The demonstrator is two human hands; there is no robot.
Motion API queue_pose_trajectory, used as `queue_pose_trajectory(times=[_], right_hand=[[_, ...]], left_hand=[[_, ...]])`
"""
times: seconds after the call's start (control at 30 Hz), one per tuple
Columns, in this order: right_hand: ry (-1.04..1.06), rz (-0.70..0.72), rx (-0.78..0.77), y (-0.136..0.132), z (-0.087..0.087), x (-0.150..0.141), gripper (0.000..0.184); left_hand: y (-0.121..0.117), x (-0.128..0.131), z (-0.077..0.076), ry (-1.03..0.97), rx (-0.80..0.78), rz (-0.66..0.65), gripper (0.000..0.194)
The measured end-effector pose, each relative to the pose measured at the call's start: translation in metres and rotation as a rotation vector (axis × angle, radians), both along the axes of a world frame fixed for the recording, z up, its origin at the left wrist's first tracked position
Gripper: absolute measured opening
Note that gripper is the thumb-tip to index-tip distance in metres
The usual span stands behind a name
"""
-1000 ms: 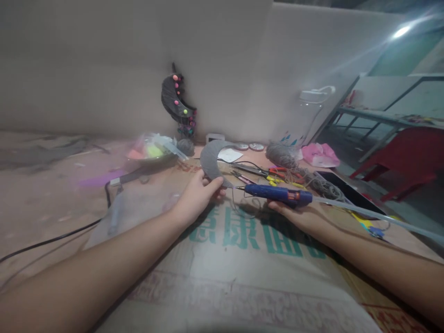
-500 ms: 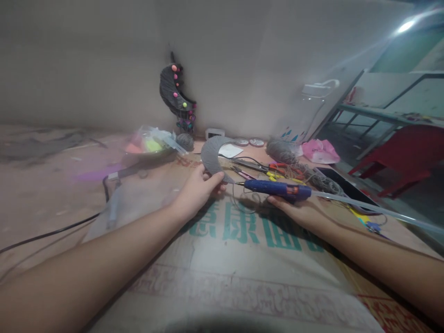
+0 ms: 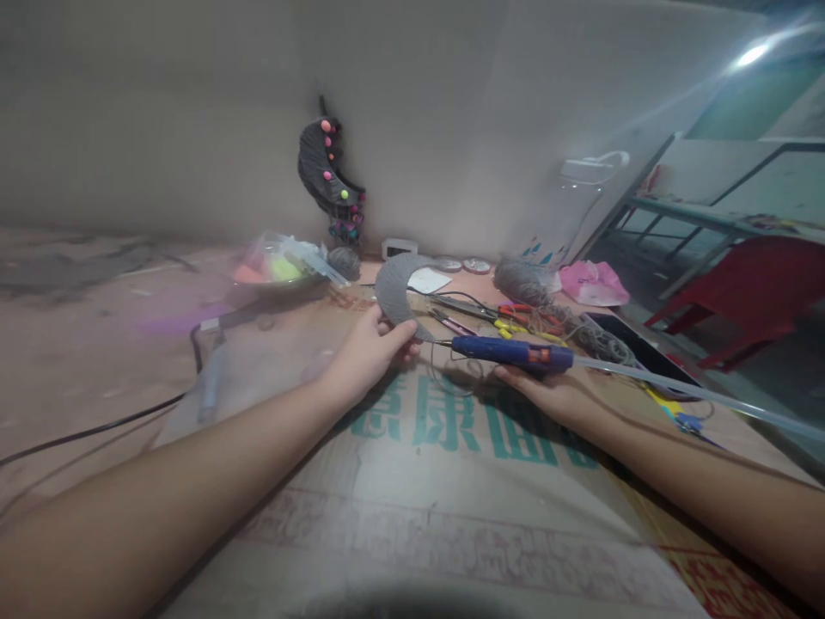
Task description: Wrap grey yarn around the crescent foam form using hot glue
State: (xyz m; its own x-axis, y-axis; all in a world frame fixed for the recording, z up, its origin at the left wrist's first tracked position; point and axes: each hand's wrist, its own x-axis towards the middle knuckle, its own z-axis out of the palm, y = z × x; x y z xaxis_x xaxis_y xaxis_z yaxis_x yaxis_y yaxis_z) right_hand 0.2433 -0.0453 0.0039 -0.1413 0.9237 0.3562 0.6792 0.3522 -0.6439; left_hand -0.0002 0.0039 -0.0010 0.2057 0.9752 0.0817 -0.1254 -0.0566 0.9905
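Observation:
A grey yarn-wrapped crescent (image 3: 394, 288) is pinched at its lower part by my left hand (image 3: 380, 344), thumb in front. My right hand (image 3: 541, 389) grips a blue glue gun (image 3: 506, 351) from below; its fingers are mostly hidden under the gun. The gun's metal nozzle meets or nearly meets the crescent's lower tip. A long clear glue stick (image 3: 670, 383) runs out of the gun's rear to the right. Below the nozzle hangs a loose loop of thin grey yarn (image 3: 451, 391).
A finished-looking dark crescent with pompoms (image 3: 315, 168) hangs on the wall. Behind my hands lie a bowl of pompoms (image 3: 277, 271), red-handled scissors (image 3: 525, 311), grey yarn (image 3: 522, 279), a pink bag (image 3: 593, 282) and a dark phone (image 3: 638, 352). A black cable (image 3: 96, 430) crosses the left side.
Almost nothing differs. The glue gun and my right hand appear slightly further left, with the nozzle still at the crescent's lower tip; the whole view has shifted a little.

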Motion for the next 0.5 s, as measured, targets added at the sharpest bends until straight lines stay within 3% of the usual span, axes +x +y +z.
queue_pose_trajectory(times=[0.5], right_hand=[[0.047,-0.003,-0.010,0.0018,-0.0051,0.0018,0.025]], left_hand=[[0.0015,-0.0006,-0.0015,0.005,0.008,-0.008,0.023]])
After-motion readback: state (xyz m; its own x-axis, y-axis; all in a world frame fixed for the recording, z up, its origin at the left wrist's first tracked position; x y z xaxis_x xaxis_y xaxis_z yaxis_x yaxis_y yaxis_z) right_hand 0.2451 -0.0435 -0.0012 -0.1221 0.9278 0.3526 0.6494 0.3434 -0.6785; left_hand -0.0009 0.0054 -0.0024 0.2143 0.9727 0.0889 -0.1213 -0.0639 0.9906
